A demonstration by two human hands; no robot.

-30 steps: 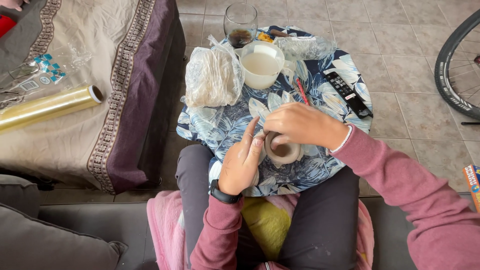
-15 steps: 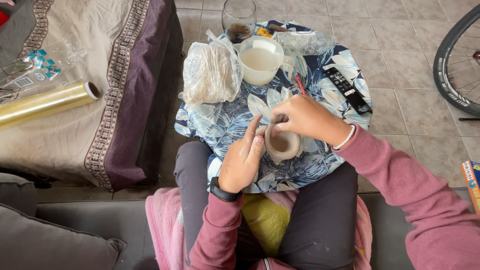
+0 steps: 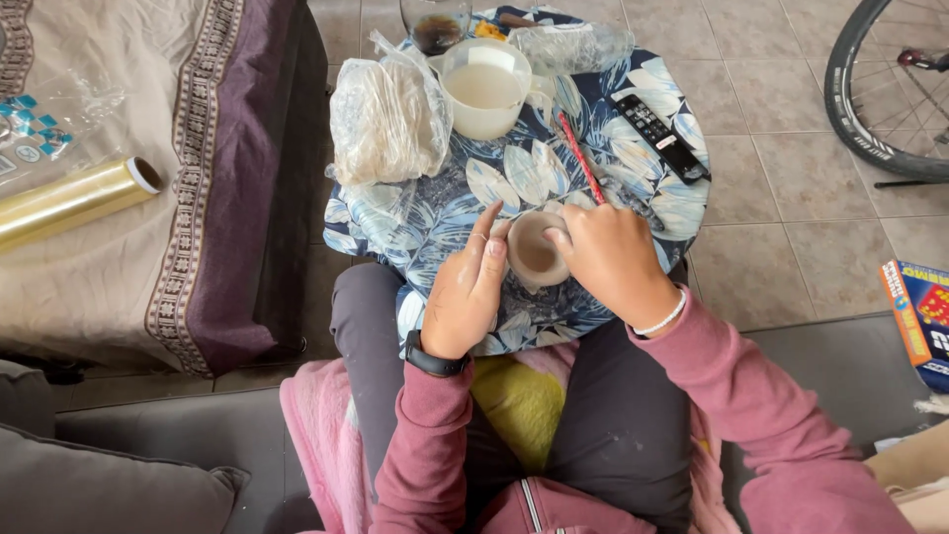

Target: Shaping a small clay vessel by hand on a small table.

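- My left hand (image 3: pixel 473 287) rests with fingers extended and palm turned inward, pressed flat against the left side of the small clay cup (image 3: pixel 537 250); it is not clenched, only bracing the wall; a black wristband (image 3: pixel 435 358) sits at the wrist.
- My right hand (image 3: pixel 613 259) is curled over the cup's right rim, fingertips gripping the edge; thumb position inside or outside the rim cannot be told; a pale beaded bracelet (image 3: pixel 664 318) circles the wrist.
- The clay cup stands upright at the near edge of the round table (image 3: pixel 435 213), which carries a blue leaf-print cloth; the cup's opening faces up and its inside looks brownish and damp.
- Just beyond the cup lies a thin red stick (image 3: pixel 581 158), running far-left to near-right; its near end is close to my right hand.
- At the far centre stands a white jug (image 3: pixel 484 89) holding cloudy liquid; left of it, a clear plastic bag (image 3: pixel 386 119) of pale lumpy material.
- A black remote control (image 3: pixel 660 135) lies at the right of the table, apart from my hands.
- A dark glass (image 3: pixel 435 25) stands at the far edge.
- Left of the table, a roll of clear film (image 3: pixel 74 198) lies on a covered surface; a bicycle wheel (image 3: pixel 885 89) shows at far right.
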